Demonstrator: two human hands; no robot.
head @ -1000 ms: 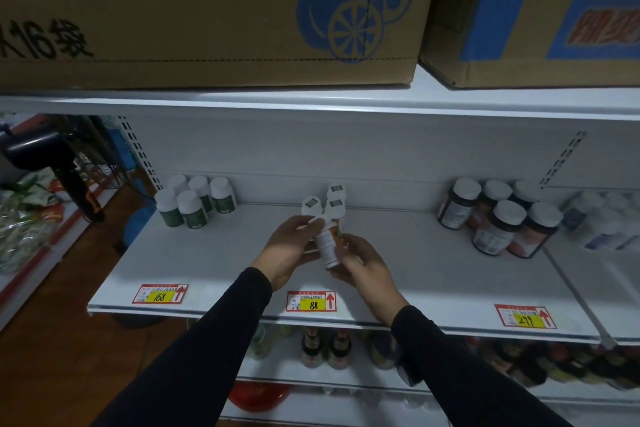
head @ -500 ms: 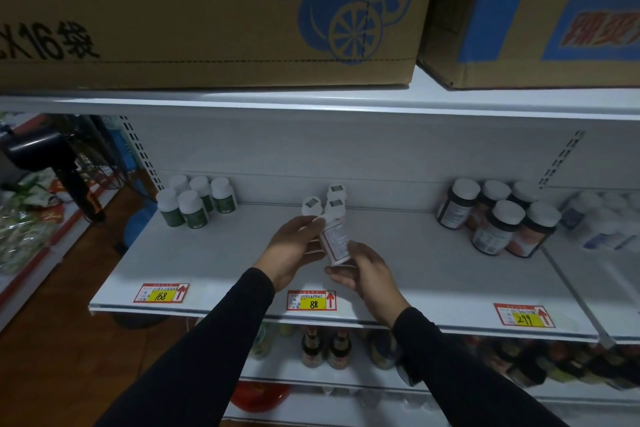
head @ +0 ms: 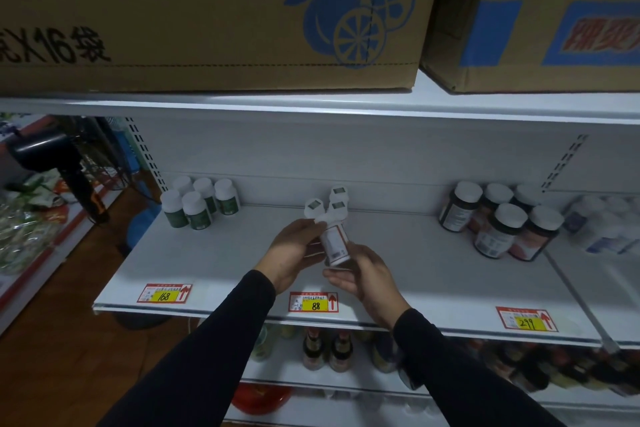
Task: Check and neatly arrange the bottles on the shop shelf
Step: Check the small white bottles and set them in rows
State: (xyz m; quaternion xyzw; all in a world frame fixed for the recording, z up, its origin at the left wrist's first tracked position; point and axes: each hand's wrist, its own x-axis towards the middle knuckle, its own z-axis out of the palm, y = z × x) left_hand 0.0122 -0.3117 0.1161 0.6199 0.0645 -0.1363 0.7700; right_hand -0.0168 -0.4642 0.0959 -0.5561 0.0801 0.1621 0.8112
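Hands [head: 332, 260] lower on bottle [head: 333, 242] (label now frontward)

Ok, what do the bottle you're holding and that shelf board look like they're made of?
Held bottle: likely plastic, opaque white with a white cap and printed label; glass cannot be ruled out. Both hands grip it, left hand, right hand. Shelf board: probably painted metal, smooth white with a soft sheen and a thin front lip carrying price tags.
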